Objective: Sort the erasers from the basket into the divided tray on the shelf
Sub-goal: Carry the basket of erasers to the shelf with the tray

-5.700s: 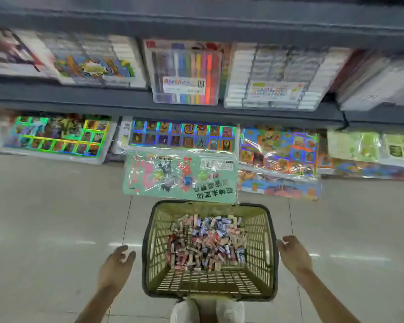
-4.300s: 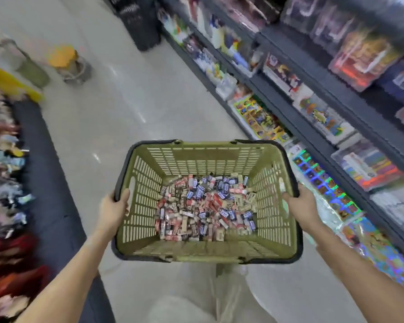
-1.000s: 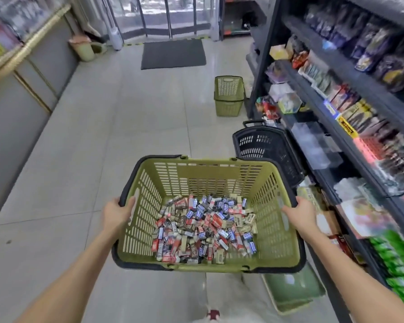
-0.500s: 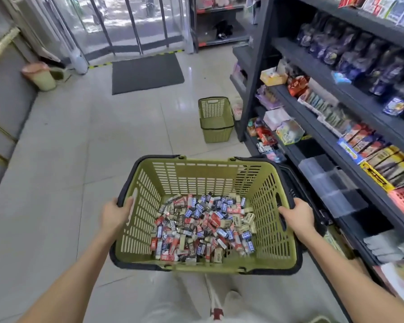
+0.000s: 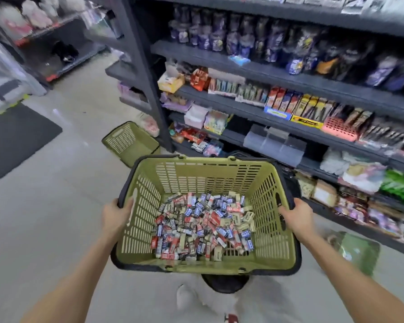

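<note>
- the left hand grips the left rim of the olive-green basket, fingers curled over the edge.
- the right hand grips the right rim by its handle slot, fingers wrapped round it.
- the basket is held level in front of the body, above the floor.
- a heap of wrapped erasers in red, blue and cream covers the basket's bottom.
- beyond it, to the right, a clear divided tray sits on a dark shelf.
- a second green basket stands on the floor, to the left of the shelving.
</note>
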